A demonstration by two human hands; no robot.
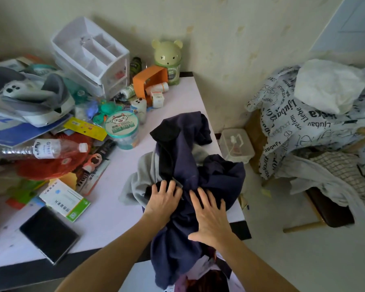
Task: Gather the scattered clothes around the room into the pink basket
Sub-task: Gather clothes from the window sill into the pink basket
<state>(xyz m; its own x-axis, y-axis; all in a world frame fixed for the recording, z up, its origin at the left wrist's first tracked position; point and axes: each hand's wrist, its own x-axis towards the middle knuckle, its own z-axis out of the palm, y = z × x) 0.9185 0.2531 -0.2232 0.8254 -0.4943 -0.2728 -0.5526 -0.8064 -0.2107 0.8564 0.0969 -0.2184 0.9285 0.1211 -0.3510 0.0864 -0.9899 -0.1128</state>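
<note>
Two bare hands press on a heap of navy-blue clothing (198, 165) piled at the right edge of a cluttered white table (105, 207). Left hand (163, 200) curls its fingers into the fabric beside a grey garment (139, 182); right hand (211, 220) lies flat, fingers spread. Printed cloth (287, 123) drapes a chair nearby.
</note>
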